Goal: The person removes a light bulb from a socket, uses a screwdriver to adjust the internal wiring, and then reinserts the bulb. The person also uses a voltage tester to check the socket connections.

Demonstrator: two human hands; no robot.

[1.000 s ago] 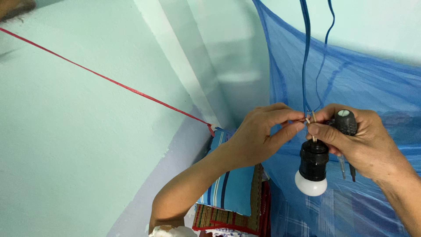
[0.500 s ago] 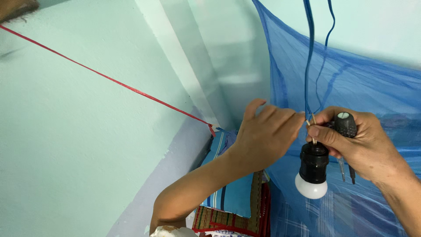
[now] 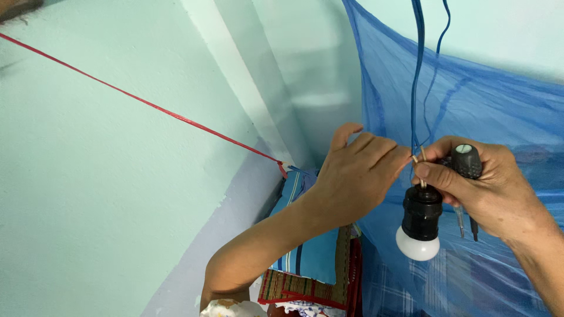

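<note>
A pale mint plaster wall [image 3: 106,194], smooth and matte, fills the nine o'clock half of the view, and a sheer blue mosquito net [image 3: 499,111] of fine mesh hangs in soft folds across the three o'clock half. A thin red string [image 3: 147,104] runs taut from ten o'clock down to the net's corner near the centre. At six o'clock lie folded striped cloths [image 3: 311,264], blue over woven red and green. The left hand [image 3: 352,176] reaches in from seven o'clock, back toward the camera, fingers loosely curled with their tips meeting the bare wire ends [image 3: 418,161] at the top of the lamp socket; whether it pinches them is hard to tell from this angle. The right hand [image 3: 487,188], coming from four o'clock, is closed around a screwdriver [image 3: 467,161] with a ribbed black handle, its thumb and forefinger also pressing the socket's top. The lamp socket [image 3: 421,214], a glossy black cylinder, hangs at the centre-right from a blue cable [image 3: 416,76], with a round white bulb [image 3: 417,245] screwed in beneath it.
</note>
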